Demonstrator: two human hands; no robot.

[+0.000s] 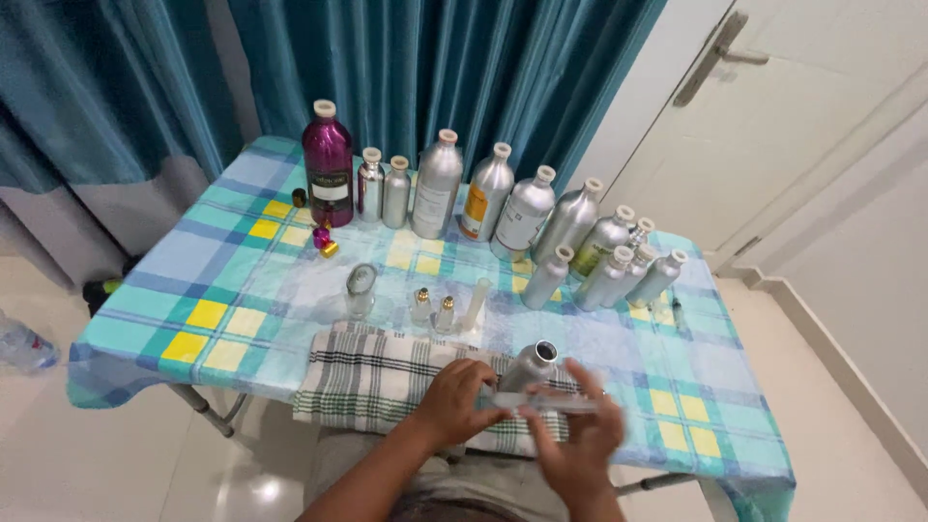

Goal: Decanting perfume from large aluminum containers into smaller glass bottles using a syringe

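**Desk:** What fills the frame, biggest first?

**Operator:** From my remote seat I see teal curtains (435, 68) behind, a white door (822, 116) on the right, pale floor tiles (58, 454) all round. In the middle stands the table (242, 290), under a blue, green and yellow check cloth whose edges hang over on the left and on the near right corner.

**Desk:** And on it?

**Operator:** A folded black-and-white check towel (367, 377) lies at the near edge. Along the far edge runs a row of capped bottles: one tall purple bottle (328, 162), then silver aluminium bottles (437, 184) that step down in size towards the right edge. The middle strip, left of centre, is mostly bare cloth, with only a small glass bottle (361, 288) and two tiny gold-topped vials (433, 309) on it.

**Desk:** The hands?

**Operator:** Both work over the towel, close to the near edge. My left hand (459, 398) is closed round one end of a thin clear tube, perhaps a syringe (541, 401); blur keeps me from saying which. My right hand (580, 435) pinches the other end, fingers spread. Just behind them an open silver bottle (532, 365) leans, uncapped mouth towards me, its base hidden by the hands.
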